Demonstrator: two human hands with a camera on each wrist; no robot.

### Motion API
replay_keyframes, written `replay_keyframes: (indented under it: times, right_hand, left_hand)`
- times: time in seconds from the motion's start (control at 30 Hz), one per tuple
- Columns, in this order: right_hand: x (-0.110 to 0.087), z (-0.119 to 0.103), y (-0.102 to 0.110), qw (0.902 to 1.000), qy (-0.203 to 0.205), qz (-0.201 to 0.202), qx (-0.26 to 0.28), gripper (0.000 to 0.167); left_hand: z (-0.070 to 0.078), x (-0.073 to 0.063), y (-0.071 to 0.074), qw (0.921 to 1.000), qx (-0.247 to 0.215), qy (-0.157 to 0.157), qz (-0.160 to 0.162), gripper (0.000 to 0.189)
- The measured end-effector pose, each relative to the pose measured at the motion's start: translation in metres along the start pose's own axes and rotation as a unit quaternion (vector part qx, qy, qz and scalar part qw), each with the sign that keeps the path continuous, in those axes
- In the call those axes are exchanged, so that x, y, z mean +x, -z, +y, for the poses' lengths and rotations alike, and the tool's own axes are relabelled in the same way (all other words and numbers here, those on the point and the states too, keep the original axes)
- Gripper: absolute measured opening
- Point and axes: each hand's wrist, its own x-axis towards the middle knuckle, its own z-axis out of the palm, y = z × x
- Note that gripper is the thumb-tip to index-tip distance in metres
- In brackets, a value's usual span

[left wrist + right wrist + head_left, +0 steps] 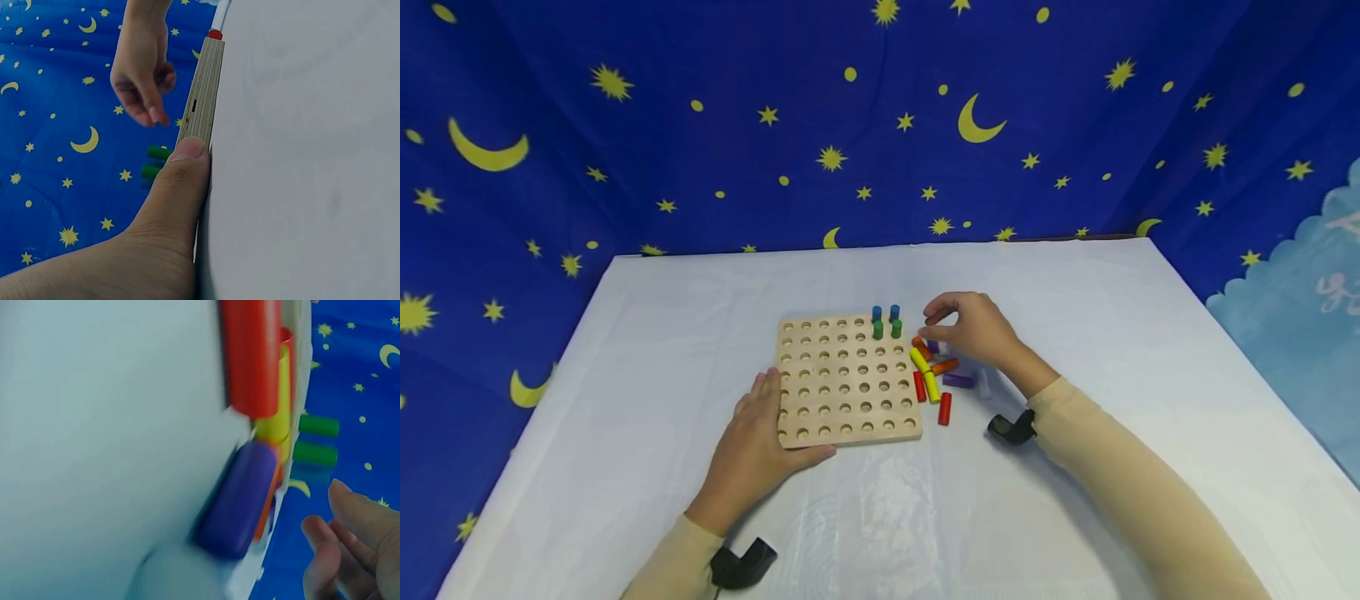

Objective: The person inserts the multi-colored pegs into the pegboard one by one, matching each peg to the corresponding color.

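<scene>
We've got a square wooden pegboard (835,380) flat on the white-covered bench (1037,508), between the two grips. Four pegs stand upright at its far right corner: two blue pegs (876,314) in the back row, two green pegs (878,331) just in front.

Left grip (751,446): spread, straight fingers along the board's left edge, thumb along the near edge. In the left wrist view we see that thumb pressing the board's side.

Right grip (981,329): over the far end of the loose pegs, off the board's far right corner. Fingers bent, thumb and index tips apart with a visible gap, so we mark it spread, not pinching.

Loose pegs lie clustered on the bench by the board's right edge. We count two red pegs (945,409), two yellow pegs (932,387) almost in line, two orange pegs (945,367), a purple peg (958,381) and a pale peg (984,385) just beside its right end. Another purple one is partly hidden by the right grip.

We also note beige sleeves (1112,467), black wrist devices (1011,427) and a blue star-and-moon backdrop (685,150).
</scene>
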Motion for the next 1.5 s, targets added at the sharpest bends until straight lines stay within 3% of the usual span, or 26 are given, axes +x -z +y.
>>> replay_keyframes:
  times: [0.2, 0.47, 0.73, 1.07, 1.27, 1.5]
  right_hand:
    - [-0.012, 0.014, 0.011, 0.9971, -0.033, -0.004, -0.068, 0.029]
    - [-0.012, 0.022, 0.009, 0.991, -0.067, -0.067, -0.094, 0.042]
    - [0.001, 0.02, 0.007, 0.9887, -0.059, -0.093, -0.101, 0.037]
    - [0.01, 0.013, 0.013, 0.9789, -0.045, -0.126, -0.154, 0.021]
    - [0.013, 0.016, 0.015, 0.9761, -0.014, -0.126, -0.177, 0.018]
    - [0.014, 0.018, 0.014, 0.9776, -0.009, -0.125, -0.169, 0.016]
  left_hand:
    - [0.0, 0.0, 0.002, 1.0, 0.0, -0.001, 0.003, 0.138]
    - [0.001, 0.0, 0.0, 1.0, -0.002, -0.003, 0.002, 0.138]
    - [0.0, 0.0, 0.0, 1.0, -0.004, 0.0, 0.002, 0.138]
    - [-0.001, 0.0, -0.001, 1.0, -0.004, 0.001, -0.001, 0.14]
    - [0.0, -0.001, -0.001, 1.0, -0.003, 0.006, -0.005, 0.14]
    - [0.0, -0.002, 0.0, 1.0, -0.002, 0.006, -0.002, 0.14]
